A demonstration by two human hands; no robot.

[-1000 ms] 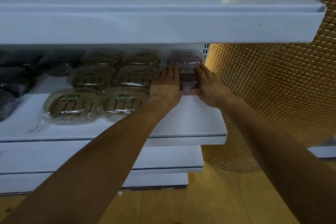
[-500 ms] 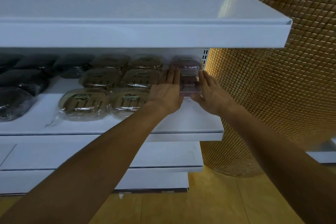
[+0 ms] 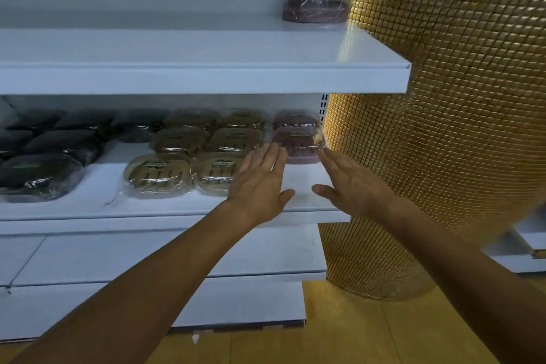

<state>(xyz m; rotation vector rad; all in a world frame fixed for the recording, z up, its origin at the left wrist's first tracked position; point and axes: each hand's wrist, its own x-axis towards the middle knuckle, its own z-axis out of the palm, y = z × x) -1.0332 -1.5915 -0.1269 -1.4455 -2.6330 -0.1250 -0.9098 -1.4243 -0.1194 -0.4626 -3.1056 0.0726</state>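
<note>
Left hand flat, right hand flat, flanking wrapped pink soap dish, label blurred

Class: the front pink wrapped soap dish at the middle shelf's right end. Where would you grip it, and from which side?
Probably its left and right ends, approached from the front. The pink soap dish lies flat, a second pink dish behind it, a beige dish close on its left, the gold column on its right; the open left hand and right hand flank it.
</note>
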